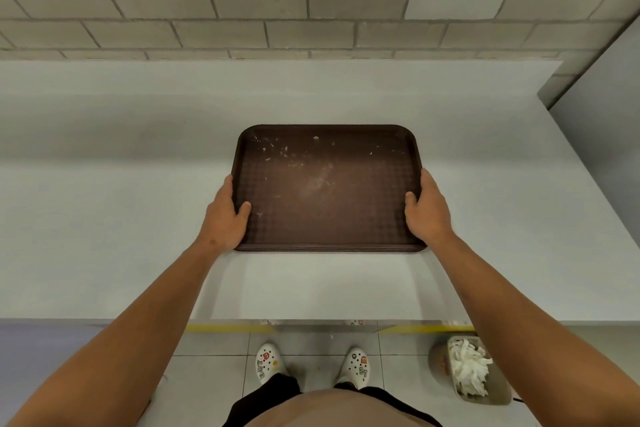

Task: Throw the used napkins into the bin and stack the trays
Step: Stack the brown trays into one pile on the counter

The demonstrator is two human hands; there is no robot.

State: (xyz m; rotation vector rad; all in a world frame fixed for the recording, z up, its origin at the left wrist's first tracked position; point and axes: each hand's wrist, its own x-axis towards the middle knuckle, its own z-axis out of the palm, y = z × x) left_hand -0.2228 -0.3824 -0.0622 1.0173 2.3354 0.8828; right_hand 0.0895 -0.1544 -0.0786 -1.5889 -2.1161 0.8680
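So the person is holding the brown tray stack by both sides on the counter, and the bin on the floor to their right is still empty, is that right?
Not quite. The bin is not empty: the head view shows it holding crumpled white napkins. The rest stands: the left hand and right hand grip the two sides of the brown tray stack on the counter, and the bin sits on the floor to the person's right.

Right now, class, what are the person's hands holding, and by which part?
Both hands hold the top brown tray of the stack: left hand on its left edge, right hand on its right edge, thumbs over the rim.
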